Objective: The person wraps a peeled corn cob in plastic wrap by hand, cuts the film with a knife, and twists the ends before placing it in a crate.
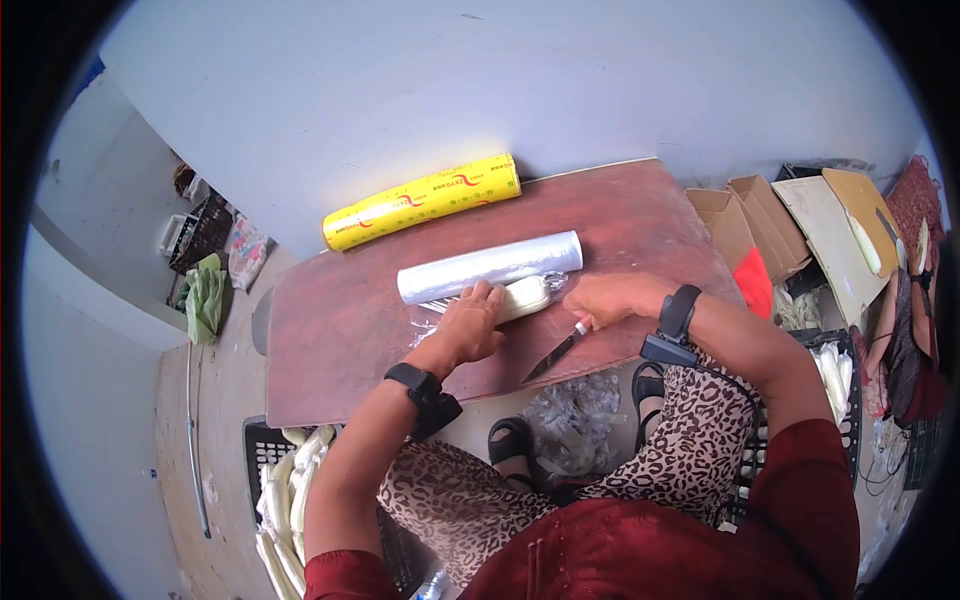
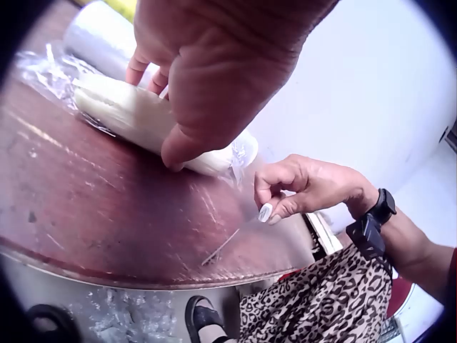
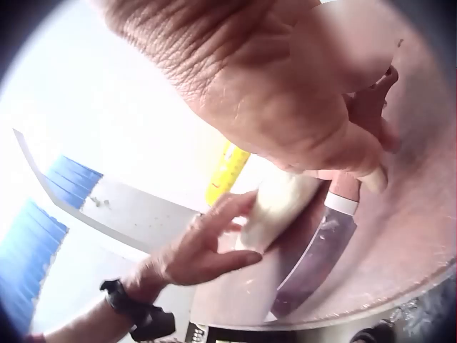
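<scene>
Pale, stick-like vegetables [image 1: 524, 299] [image 2: 120, 113] lie partly in clear film on the red-brown table [image 1: 350, 320]. The left hand [image 1: 468, 328] [image 2: 218, 78] spans them, thumb on the near side and fingers on the far side. Just right of their end is the right hand [image 1: 612, 298] [image 3: 285, 107], gripping a knife [image 1: 556, 356] [image 3: 318, 254] by its handle. The blade points down toward the table's near edge. Directly behind the vegetables lies a roll of clear film [image 1: 490, 266].
A yellow printed roll [image 1: 420, 203] rests at the table's back edge by the wall. Crates with more pale vegetables [image 1: 290, 495] [image 1: 832, 375] stand on both sides. Crumpled plastic [image 1: 575, 420] is on the floor between the feet, and cardboard [image 1: 765, 225] is at the right.
</scene>
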`<state>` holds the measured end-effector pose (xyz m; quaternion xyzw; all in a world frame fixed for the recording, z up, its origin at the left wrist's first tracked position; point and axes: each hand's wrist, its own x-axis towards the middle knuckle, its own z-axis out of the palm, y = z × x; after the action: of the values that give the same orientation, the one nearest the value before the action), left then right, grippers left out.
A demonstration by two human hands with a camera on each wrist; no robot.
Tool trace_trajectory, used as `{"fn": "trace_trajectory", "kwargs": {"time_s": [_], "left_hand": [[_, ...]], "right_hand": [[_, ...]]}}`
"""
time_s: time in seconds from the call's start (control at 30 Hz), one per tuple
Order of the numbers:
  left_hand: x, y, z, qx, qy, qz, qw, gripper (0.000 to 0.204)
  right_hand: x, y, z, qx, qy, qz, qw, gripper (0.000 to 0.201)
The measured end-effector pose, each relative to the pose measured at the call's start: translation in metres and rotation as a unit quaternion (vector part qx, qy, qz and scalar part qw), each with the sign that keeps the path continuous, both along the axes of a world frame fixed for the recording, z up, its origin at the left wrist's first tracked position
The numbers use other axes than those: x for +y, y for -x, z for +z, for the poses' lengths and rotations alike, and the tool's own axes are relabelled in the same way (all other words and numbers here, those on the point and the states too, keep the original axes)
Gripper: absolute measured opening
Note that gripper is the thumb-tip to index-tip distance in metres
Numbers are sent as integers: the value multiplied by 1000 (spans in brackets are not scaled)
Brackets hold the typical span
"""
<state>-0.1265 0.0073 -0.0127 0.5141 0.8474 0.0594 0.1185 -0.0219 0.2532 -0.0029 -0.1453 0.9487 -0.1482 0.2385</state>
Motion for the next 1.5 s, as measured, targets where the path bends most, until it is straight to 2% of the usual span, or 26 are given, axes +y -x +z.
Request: {"fn": "trace_trajectory", "kwargs": {"time_s": [0.03,0.13,0.23,0.37,0.47,0.57,0.6,0.7,0.8,0.9,1.07,1.17,1.27,1.4,1.5], "left_hand": [[-2,2,0,-14,-13,2,1000,65],[-3,5,-5,-28,-25,1,999,69],[-4,14,-2,-49,-4,-20,999,71],[7,18,20,-77,108,-26,991,66],[19,2,36,-76,145,-18,986,67],[30,-9,36,-72,160,12,984,72],[31,-12,34,-70,163,22,984,74],[31,-17,29,-52,165,39,984,79],[27,-9,33,-87,169,29,981,81],[27,-8,33,-84,166,24,982,81],[36,-11,39,-85,203,37,975,80],[38,-9,17,-44,179,83,979,80],[32,-29,7,-4,94,175,980,76],[24,-54,-9,142,-25,207,968,66],[25,-51,-20,138,-36,240,960,62]], "right_hand": [[7,4,11,-4,-11,11,1000,22],[28,13,42,6,95,-54,994,22],[33,14,44,0,318,-170,933,20],[28,16,30,47,358,-260,896,15],[22,17,13,94,362,-209,904,14],[11,9,24,98,274,-209,934,16],[9,7,24,93,268,-219,934,19],[7,4,21,183,220,-214,934,21],[3,10,16,204,247,-257,912,23],[-2,11,15,243,275,-250,896,23],[-14,4,23,241,247,-234,909,19],[-7,1,18,264,232,-218,911,15],[5,-4,16,257,231,-231,909,12],[15,-5,7,274,263,-227,897,12],[16,-6,6,270,248,-226,903,11]]}}
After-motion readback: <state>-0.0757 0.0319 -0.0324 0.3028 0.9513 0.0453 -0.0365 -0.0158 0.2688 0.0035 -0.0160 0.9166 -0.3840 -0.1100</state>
